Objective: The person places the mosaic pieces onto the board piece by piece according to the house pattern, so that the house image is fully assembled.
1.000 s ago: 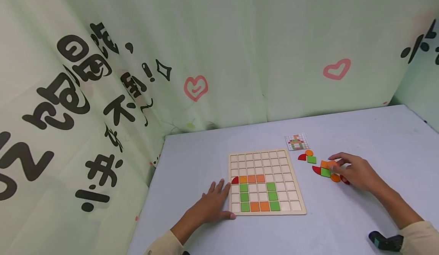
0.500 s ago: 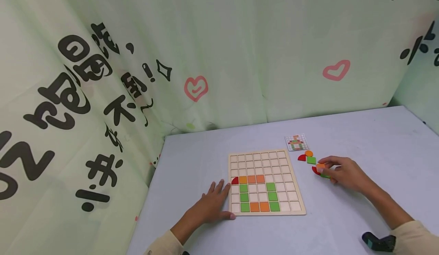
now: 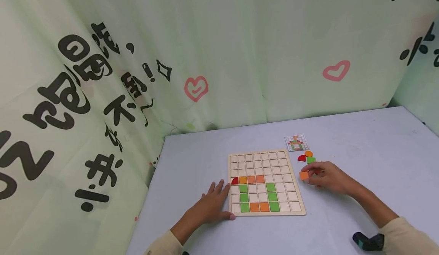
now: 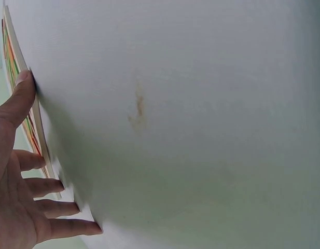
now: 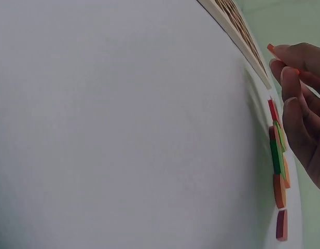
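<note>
1. Leftward and slightly nearer the body, the right hand (image 3: 329,177) has carried a flat orange square piece (image 3: 304,175) from the loose pieces toward the board; the left hand (image 3: 214,205) stays put.
2. Head view: the right hand pinches the orange square between thumb and fingertips, just beside the right edge of a pale wooden grid board (image 3: 262,157) with red, orange and green pieces in its lower rows.
3. At the board's left edge and near corner, the left hand lies with fingers spread and straight. A wide strip of white table (image 3: 178,163) runs left of it to the table's edge.
4. Beyond the right hand are a flat green square (image 3: 311,160), an orange disc (image 3: 308,153) and a red rounded piece (image 3: 302,158), with a small printed pattern card (image 3: 297,142) near the board's far right corner.
5. Left wrist view: the thumb touches the board's side edge; broad tabletop stretches away, marked by a brownish stain (image 4: 139,106).
6. Right wrist view: the pinched piece is raised above the table, the board's edge near it and a row of coloured pieces (image 5: 276,158) below the hand.
</note>
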`<move>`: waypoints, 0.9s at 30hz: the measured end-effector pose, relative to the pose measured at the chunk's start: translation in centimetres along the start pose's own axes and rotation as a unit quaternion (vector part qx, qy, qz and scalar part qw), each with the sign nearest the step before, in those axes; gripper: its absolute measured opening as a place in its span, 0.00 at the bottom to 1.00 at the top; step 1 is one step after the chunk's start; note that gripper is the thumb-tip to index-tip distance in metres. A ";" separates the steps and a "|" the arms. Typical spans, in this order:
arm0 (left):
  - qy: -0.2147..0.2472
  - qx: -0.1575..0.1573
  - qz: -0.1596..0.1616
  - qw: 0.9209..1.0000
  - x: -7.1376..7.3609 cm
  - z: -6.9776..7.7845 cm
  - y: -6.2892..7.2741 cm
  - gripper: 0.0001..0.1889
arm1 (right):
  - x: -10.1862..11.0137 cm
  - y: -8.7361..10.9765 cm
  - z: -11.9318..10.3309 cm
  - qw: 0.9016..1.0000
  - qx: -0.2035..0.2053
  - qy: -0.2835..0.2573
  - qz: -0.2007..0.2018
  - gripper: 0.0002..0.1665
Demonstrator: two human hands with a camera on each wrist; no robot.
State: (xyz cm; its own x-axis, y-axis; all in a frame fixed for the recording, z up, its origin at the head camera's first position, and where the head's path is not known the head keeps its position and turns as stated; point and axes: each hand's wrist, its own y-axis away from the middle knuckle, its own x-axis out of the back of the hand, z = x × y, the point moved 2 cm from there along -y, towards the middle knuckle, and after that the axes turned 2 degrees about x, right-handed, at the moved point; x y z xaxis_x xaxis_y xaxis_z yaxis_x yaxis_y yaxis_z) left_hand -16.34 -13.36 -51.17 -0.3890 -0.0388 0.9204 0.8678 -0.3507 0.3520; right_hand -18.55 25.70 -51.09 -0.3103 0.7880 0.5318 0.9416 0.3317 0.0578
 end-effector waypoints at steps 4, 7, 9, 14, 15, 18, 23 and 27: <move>0.002 -0.002 0.001 1.000 0.1 0.0 0.1 0.54 | -0.9 -0.5 -0.5 1.000 0.019 -0.005 -0.006 0.18; 0.001 -0.004 0.002 1.000 0.1 0.0 0.1 0.54 | -1.4 -0.8 -0.8 1.000 0.017 -0.011 -0.006 0.19; 0.000 -0.003 0.001 1.000 0.1 0.0 0.1 0.54 | -1.7 -1.1 -1.0 1.000 0.012 -0.012 -0.004 0.20; -0.002 -0.004 -0.002 1.000 0.1 0.0 0.1 0.54 | -2.6 -1.9 -1.4 1.000 0.001 -0.012 -0.014 0.20; -0.002 -0.004 -0.002 1.000 0.1 0.0 0.1 0.54 | -2.7 -2.0 -1.5 1.000 0.001 -0.012 -0.018 0.20; -0.004 -0.006 -0.002 1.000 0.0 -0.1 0.0 0.54 | -3.2 -2.3 -1.9 0.999 0.009 -0.015 -0.034 0.18; -0.003 -0.004 -0.002 1.000 -0.1 -0.2 0.0 0.54 | -3.9 -2.7 -2.3 0.999 0.018 -0.006 -0.043 0.18; -0.004 -0.003 -0.003 1.000 -0.2 -0.2 -0.1 0.55 | -4.4 -2.9 -2.7 0.999 0.024 -0.004 -0.048 0.19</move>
State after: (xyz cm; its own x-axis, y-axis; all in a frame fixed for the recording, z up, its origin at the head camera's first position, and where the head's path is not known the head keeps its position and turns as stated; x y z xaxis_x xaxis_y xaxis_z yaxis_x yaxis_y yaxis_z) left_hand -16.42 -13.53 -51.41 -0.3914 -0.0302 0.9197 0.8641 -0.3556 0.3560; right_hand -19.63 19.90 -51.32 -0.4006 0.7556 0.5183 0.9000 0.4304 0.0683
